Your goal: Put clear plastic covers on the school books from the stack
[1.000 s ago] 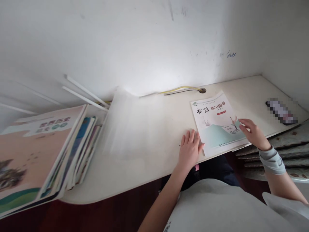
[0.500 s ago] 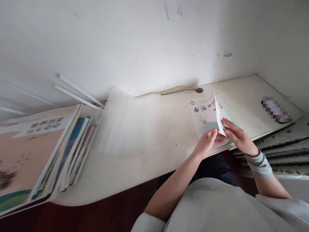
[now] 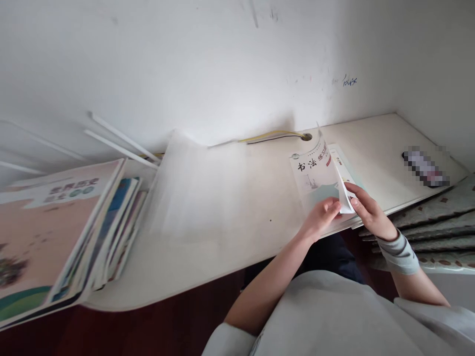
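While its cover and leaves bend upward, a pale booklet [image 3: 311, 175] with Chinese lettering rests at the front edge of the counter [image 3: 215, 257], right of its middle; the left hand [image 3: 321, 217] has its grip on the lower edge of the raised leaves, thumb and fingers pinching the paper; the right hand [image 3: 367, 207], a grey wrap [image 3: 399, 253] around its wrist, has its grip on the leaves' right side, thumb and index finger holding the paper; a printed surface shows beneath the lifted part. Near the counter's right edge lies a dark-rimmed slab [image 3: 426, 168], its face obscured by blurred squares; below the front edge on that side are layers of patterned fabric [image 3: 441, 217]. At the rear edge, a yellow cable [image 3: 274, 134] and a black one run to a round hole [image 3: 307, 137]; toward the left end stands a pile of books [image 3: 55, 222], a pinkish cover uppermost; white rods [image 3: 118, 136] slant behind it, and blue scribbles [image 3: 349, 81] mark the wall above the counter's rear edge.
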A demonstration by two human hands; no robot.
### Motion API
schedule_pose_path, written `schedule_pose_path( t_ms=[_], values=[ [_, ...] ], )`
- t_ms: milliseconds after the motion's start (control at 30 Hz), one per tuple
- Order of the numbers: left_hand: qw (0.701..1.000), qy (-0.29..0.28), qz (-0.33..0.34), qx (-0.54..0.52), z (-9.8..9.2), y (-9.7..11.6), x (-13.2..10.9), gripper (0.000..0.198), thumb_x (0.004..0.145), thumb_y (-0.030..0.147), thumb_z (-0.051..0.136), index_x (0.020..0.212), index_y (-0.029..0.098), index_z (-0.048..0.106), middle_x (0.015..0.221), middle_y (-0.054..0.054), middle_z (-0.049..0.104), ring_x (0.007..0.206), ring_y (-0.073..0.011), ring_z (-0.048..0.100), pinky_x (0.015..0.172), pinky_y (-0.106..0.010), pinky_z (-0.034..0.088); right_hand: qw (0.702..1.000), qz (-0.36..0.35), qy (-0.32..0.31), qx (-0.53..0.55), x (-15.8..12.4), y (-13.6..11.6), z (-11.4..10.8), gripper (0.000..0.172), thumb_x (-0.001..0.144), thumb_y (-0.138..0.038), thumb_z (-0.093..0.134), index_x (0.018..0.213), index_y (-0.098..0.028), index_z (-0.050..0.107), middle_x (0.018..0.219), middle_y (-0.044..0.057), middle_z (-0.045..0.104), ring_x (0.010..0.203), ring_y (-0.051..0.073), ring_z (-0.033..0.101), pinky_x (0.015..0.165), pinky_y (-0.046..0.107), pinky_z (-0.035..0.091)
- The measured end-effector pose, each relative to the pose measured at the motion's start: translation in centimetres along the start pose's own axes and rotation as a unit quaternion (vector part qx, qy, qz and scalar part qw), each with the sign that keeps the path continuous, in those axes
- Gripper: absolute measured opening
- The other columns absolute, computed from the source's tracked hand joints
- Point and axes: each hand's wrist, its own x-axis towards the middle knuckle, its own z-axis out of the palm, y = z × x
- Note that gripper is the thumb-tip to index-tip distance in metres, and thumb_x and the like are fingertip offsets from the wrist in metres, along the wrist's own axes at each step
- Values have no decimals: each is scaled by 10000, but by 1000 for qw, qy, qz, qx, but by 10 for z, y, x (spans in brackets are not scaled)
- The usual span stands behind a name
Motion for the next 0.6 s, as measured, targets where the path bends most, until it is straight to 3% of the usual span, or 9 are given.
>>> schedule_pose_path(
  t_ms=[100, 167, 267, 367, 467, 533, 600],
  values=[
    [998, 44, 0, 44, 3, -1, 0, 354, 791, 517, 554, 819, 167, 602, 795, -19, 635, 821, -170, 599, 790, -307, 474, 999, -19, 14, -47, -3, 3, -4, 456, 946, -413, 371, 1351, -206, 411, 1352, 114, 495, 1264, 223, 453, 1038, 409, 405],
    [991, 72, 17, 109, 6, 0, -3, 279, 807, 437, 546, 732, 170, 568, 684, 14, 590, 706, -133, 569, 713, -262, 452, 988, -41, 79, -126, -5, 0, -11, 510, 932, -425, 399, 1381, -185, 371, 1396, 153, 432, 1301, 255, 405, 1041, 455, 391],
    [957, 115, 51, 262, 6, 2, -11, 251, 835, 363, 512, 669, 178, 547, 626, 26, 560, 623, -111, 522, 641, -242, 409, 942, -78, 180, -271, -5, -13, -19, 598, 888, -441, 486, 1410, -188, 340, 1490, 169, 266, 1374, 316, 262, 1069, 536, 319],
    [880, 171, 102, 431, -2, 3, -25, 227, 850, 272, 497, 649, 182, 552, 637, 9, 581, 668, -132, 539, 686, -275, 402, 934, -112, 108, -320, 1, -21, -10, 577, 889, -441, 481, 1409, -226, 358, 1500, 139, 261, 1380, 317, 252, 1069, 533, 328],
    [784, 240, 128, 559, -18, 3, -45, 230, 858, 238, 501, 643, 184, 562, 727, -27, 632, 782, -173, 577, 778, -340, 410, 935, -135, 21, -328, 9, -13, 23, 610, 883, -466, 474, 1420, -208, 342, 1523, 151, 195, 1397, 320, 200, 1062, 525, 349],
    [731, 277, 124, 612, -33, 1, -61, 192, 866, 268, 511, 715, 186, 595, 898, -70, 667, 926, -218, 589, 861, -398, 411, 929, -138, -9, -343, 13, -6, 49, 636, 876, -463, 488, 1424, -180, 334, 1532, 168, 157, 1404, 327, 163, 1061, 532, 342],
    [681, 313, 100, 655, -50, -4, -79, 186, 873, 321, 517, 926, 176, 621, 1148, -135, 623, 1143, -296, 520, 963, -498, 368, 921, -133, -33, -365, 16, -5, 71, 626, 868, -437, 510, 1415, -174, 354, 1535, 171, 151, 1409, 337, 135, 1048, 537, 346]
  ],
)
